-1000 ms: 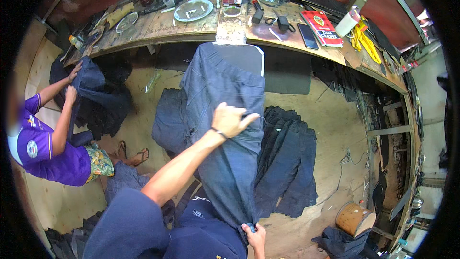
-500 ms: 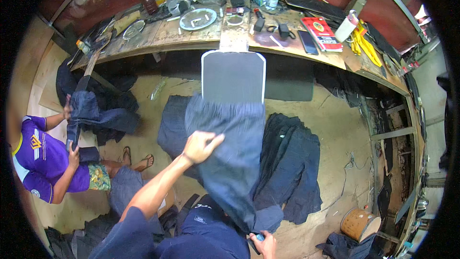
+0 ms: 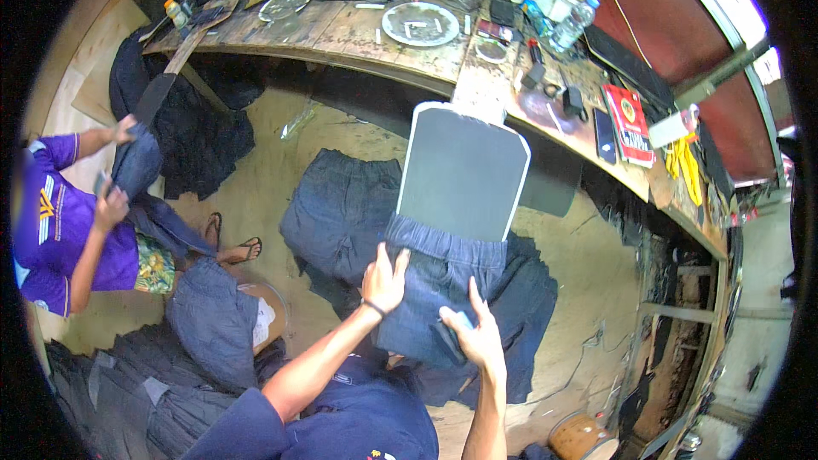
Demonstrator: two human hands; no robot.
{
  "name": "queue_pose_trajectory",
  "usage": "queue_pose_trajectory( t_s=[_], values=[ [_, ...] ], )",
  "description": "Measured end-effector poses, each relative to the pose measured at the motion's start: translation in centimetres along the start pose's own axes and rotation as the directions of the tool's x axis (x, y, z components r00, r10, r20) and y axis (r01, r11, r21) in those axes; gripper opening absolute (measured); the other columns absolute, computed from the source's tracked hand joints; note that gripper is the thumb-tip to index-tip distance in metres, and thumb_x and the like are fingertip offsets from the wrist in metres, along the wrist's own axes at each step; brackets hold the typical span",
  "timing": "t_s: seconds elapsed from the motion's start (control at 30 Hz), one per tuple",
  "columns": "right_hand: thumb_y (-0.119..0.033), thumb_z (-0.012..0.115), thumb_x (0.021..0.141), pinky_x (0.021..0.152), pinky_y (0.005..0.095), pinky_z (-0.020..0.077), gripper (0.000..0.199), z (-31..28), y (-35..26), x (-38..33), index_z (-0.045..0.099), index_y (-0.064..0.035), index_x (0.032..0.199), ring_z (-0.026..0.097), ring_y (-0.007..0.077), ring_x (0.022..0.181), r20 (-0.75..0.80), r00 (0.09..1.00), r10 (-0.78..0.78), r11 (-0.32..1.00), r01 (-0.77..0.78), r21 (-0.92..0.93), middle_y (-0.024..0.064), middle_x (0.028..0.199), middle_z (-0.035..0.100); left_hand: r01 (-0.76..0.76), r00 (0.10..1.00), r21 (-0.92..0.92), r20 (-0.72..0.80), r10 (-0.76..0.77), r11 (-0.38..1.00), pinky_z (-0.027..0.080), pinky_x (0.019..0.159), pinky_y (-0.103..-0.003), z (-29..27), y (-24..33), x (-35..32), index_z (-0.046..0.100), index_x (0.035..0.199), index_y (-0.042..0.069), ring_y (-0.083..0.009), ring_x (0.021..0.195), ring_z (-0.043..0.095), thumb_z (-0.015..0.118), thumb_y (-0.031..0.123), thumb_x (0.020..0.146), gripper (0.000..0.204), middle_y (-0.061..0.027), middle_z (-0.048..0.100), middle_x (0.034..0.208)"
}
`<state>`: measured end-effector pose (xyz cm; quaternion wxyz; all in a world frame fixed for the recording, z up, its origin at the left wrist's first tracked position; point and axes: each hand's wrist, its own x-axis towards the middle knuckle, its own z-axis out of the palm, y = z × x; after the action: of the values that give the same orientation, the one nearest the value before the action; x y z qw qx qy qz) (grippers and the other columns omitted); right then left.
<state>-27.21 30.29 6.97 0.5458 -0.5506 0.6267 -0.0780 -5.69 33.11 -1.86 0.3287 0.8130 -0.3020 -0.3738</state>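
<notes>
A pair of dark blue denim shorts (image 3: 436, 283) lies over the near end of a grey padded board (image 3: 464, 169) that juts out from the wooden workbench (image 3: 341, 30). My left hand (image 3: 386, 277) presses flat on the shorts' left side near the elastic waistband. On the lower right part of the garment my right hand (image 3: 475, 334) grips the denim, with a small light-blue object under its fingers. Most of the board's upper surface is bare.
A seated person in a purple shirt (image 3: 51, 230) at the left handles another denim piece (image 3: 136, 162). Dark denim garments lie in piles on the earthen floor (image 3: 341, 213). The bench carries a metal plate (image 3: 420, 24), bottles, tools and a red book (image 3: 629, 115).
The shorts have slid down the board toward me, baring most of it. My left hand moved lower with them, and my right hand came up onto the fabric.
</notes>
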Motion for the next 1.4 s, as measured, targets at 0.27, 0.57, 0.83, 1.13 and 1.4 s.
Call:
queue_pose_trajectory(
  t_s=[0.27, 0.57, 0.83, 1.13, 1.4],
  values=[
    [-0.055, 0.088, 0.084, 0.127, 0.0480, 0.0353, 0.101, -5.1, -8.5, 13.2, 0.044, -0.0228, 0.169, 0.030, 0.0467, 0.162, -0.288, 0.938, -0.195, 0.968, 0.137, -0.208, 0.0429, 0.172, 0.021, -0.206, 0.978, 0.022, -0.015, 0.206, 0.978, 0.051, 0.107, -0.055, 1.0, 10.3, 25.9, 0.069, 0.129, -0.008, -0.0531, 0.127, 0.063, 0.044, 0.065, 0.109, 0.080, -0.0370, 0.069, 0.128],
    [-0.055, 0.083, 0.085, 0.127, 0.0446, 0.0358, 0.089, -6.2, -9.2, 17.8, 0.054, -0.0200, 0.162, 0.037, 0.0420, 0.160, -0.298, 0.939, -0.173, 0.980, 0.133, -0.151, 0.0420, 0.161, 0.043, -0.826, 0.375, 0.409, -0.117, 0.920, 0.389, 0.047, 0.110, -0.053, 0.1, 15.2, 23.7, 0.066, 0.131, -0.001, -0.0406, 0.129, 0.061, 0.064, 0.050, 0.105, 0.057, -0.0227, 0.064, 0.138],
    [-0.051, 0.083, 0.086, 0.124, 0.0443, 0.0404, 0.088, -5.8, -8.5, 18.0, 0.054, -0.0148, 0.162, 0.050, 0.0414, 0.152, -0.354, 0.913, -0.201, 0.973, 0.146, -0.177, 0.0355, 0.159, 0.052, -0.791, 0.563, 0.395, 0.769, 0.303, 0.468, 0.061, 0.093, -0.053, 0.6, 20.5, 23.0, 0.079, 0.112, -0.002, -0.0452, 0.105, 0.077, 0.069, 0.064, 0.095, 0.069, -0.0300, 0.077, 0.109],
    [-0.053, 0.083, 0.087, 0.124, 0.0433, 0.0407, 0.087, -6.5, -8.9, 18.1, 0.055, -0.0145, 0.161, 0.048, 0.0411, 0.154, -0.312, 0.933, -0.180, 0.980, 0.144, -0.134, 0.0334, 0.161, 0.050, -0.693, 0.472, -0.060, 0.715, 0.516, 0.718, 0.053, 0.079, -0.046, -2.6, 19.5, 24.8, 0.074, 0.103, -0.003, -0.0286, 0.085, 0.068, 0.085, 0.048, 0.088, 0.055, -0.0214, 0.074, 0.089],
    [-0.055, 0.081, 0.089, 0.126, 0.0456, 0.0377, 0.085, -6.1, -10.1, 17.4, 0.056, -0.0150, 0.160, 0.038, 0.0429, 0.159, -0.318, 0.930, -0.182, 0.978, 0.138, -0.158, 0.0424, 0.158, 0.045, -0.353, 0.935, 0.496, 0.208, 0.286, 0.793, 0.021, 0.125, -0.074, -0.5, 19.3, 18.5, 0.022, 0.172, 0.001, -0.0473, 0.166, 0.016, 0.069, 0.084, 0.083, 0.130, -0.0291, 0.018, 0.178]
  ],
)
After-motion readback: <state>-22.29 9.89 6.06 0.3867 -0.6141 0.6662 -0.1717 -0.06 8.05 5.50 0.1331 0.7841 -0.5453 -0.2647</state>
